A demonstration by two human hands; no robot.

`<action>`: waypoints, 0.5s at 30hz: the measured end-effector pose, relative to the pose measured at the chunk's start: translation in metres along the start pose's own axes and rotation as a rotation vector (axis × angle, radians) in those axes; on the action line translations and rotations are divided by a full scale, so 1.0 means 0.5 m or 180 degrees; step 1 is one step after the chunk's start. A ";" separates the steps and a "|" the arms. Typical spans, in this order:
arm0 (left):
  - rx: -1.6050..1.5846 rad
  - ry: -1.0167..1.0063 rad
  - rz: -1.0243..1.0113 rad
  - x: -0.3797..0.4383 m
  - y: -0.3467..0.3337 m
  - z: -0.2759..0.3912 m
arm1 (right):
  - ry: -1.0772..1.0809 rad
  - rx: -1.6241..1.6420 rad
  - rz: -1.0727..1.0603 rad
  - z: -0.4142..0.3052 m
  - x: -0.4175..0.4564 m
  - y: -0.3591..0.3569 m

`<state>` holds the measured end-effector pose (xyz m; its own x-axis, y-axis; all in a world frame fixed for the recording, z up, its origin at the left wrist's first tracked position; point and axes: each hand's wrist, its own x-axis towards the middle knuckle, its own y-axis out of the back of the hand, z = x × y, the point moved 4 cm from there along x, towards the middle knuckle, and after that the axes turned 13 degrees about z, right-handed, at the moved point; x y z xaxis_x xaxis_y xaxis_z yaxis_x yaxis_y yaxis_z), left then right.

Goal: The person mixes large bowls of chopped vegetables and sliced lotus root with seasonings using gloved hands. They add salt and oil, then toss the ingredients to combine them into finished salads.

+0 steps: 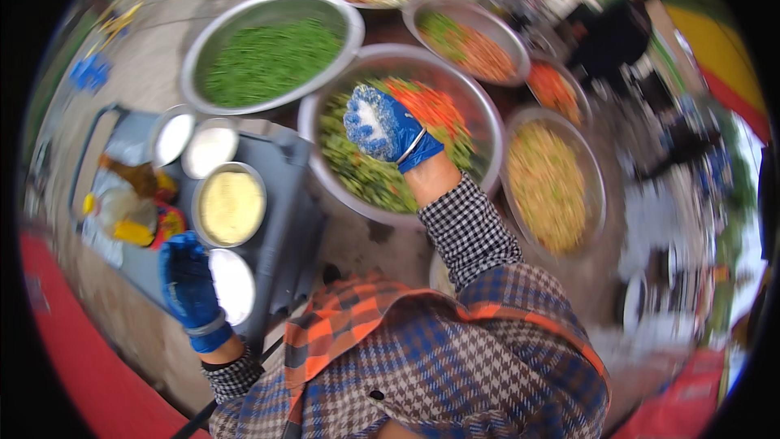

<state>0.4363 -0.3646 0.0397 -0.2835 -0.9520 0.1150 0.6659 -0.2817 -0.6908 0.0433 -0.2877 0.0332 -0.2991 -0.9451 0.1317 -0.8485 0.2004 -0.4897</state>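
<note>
My right hand point(399, 134), in a blue glove with a band at the wrist, is raised palm up over a large metal basin point(492, 146). Its cupped fingers hold white granules point(369, 121), and more grains cling to the glove. Below it the basin contains chopped green vegetables point(347, 164) and shredded orange-red vegetables point(432, 107). My left hand point(190, 280), also gloved in blue, hovers at the edge of a grey cart point(283, 195), beside a bowl of white contents point(231, 286). Nothing shows in its grasp.
On the cart stand a bowl of pale yellow granules point(231, 207), two more bowls of white contents point(210, 147) and a yellow-capped bottle point(125, 210). Around the large basin are a basin of chopped greens point(274, 58), a basin of pale yellow shreds point(547, 189) and several others. A person in dark clothes point(615, 36) is at upper right.
</note>
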 end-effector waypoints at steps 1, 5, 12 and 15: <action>-0.0103 0.0256 -0.0186 -0.005 -0.009 -0.008 | -0.1095 0.2106 0.0415 -0.011 -0.093 0.017; 0.0002 0.0773 -0.1313 -0.044 -0.082 -0.040 | -0.0614 0.2206 0.1415 -0.035 -0.462 0.194; 0.0669 0.0986 -0.1717 -0.228 -0.362 -0.157 | 0.0021 0.0318 0.2950 -0.047 -1.062 0.430; 0.0671 0.1097 -0.2206 -0.313 -0.431 -0.186 | -0.1150 -0.0013 0.4506 0.007 -1.200 0.484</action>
<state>0.2729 -0.1436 0.1043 -0.8546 -0.4714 0.2179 0.3667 -0.8448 -0.3896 0.0188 0.3271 -0.1673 -0.7442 0.0266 -0.6674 0.0544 0.9983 -0.0208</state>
